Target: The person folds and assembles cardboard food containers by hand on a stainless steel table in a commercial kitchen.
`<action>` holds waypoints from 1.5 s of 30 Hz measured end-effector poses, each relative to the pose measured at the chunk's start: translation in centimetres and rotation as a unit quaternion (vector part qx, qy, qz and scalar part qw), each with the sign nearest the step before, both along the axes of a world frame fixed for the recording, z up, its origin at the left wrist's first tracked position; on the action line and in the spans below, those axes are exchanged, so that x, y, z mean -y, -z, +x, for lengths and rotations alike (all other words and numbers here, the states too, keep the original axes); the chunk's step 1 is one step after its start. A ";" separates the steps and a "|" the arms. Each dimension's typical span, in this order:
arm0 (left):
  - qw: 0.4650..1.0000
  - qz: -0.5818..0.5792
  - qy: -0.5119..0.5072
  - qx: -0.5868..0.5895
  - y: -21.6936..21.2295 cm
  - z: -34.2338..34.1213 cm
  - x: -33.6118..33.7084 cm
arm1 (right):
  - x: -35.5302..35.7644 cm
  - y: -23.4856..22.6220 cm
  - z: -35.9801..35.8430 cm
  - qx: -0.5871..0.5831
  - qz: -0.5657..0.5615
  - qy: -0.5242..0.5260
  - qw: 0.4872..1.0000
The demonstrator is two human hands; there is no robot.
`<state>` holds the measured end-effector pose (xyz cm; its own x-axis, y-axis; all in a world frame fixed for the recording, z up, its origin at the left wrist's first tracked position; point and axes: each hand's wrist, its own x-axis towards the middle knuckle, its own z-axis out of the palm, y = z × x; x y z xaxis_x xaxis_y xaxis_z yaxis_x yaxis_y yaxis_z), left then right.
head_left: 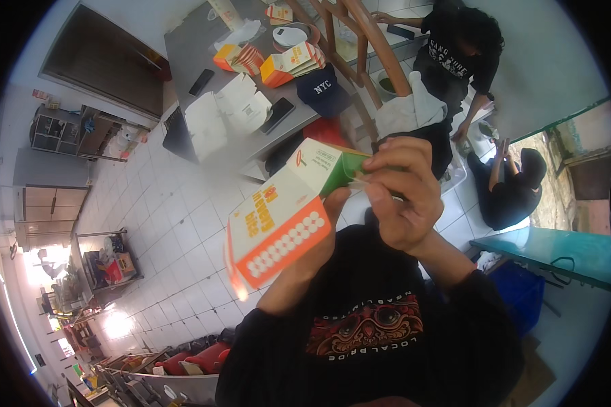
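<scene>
A folded paper food carton (278, 198), white with orange, yellow and green panels and a row of white dots, is held up slanting before my chest. My left hand (312, 254) is closed round it from below, the thumb against its near side and a fingertip at the lower left corner; the other fingers are hidden behind it. At the carton's green upper end, my right hand (406, 197) is closed in a pinch at the end flap. A small pale, translucent bit shows by those fingertips; what it is I cannot make out.
A grey table (183, 41) ahead bears stacked cartons (293, 64), white sheets (234, 108), phones (278, 114) and a dark cap (317, 89). Beside it stands a wooden chair (370, 34). Two people (465, 51) are at the right, near a green ledge (543, 252).
</scene>
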<state>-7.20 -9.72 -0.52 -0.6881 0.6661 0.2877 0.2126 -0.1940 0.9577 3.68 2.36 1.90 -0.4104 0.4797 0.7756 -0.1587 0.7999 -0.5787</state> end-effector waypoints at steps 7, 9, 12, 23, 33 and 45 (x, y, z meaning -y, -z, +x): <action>0.984 -0.051 -0.071 -0.156 0.1 -0.4 1.4 | 0.9 -2.1 -0.7 -0.003 -0.111 -0.038 0.993; 0.984 -0.050 -0.076 -0.154 0.4 -0.9 2.0 | 1.2 -2.5 -0.7 0.000 -0.115 -0.057 0.992; 0.987 -0.031 -0.060 -0.146 0.7 -0.8 2.3 | 1.0 -2.8 -0.4 0.012 -0.114 -0.082 0.990; 0.992 0.019 0.004 -0.124 -1.1 -0.2 3.1 | 1.0 -3.9 0.1 0.023 -0.066 -0.108 0.992; 0.992 0.024 0.024 -0.119 -1.9 0.1 3.0 | 0.9 -3.7 0.8 0.014 -0.046 -0.116 0.992; 0.993 0.039 0.056 -0.097 -1.7 1.2 2.7 | 0.8 -4.1 1.9 0.049 0.028 -0.102 0.993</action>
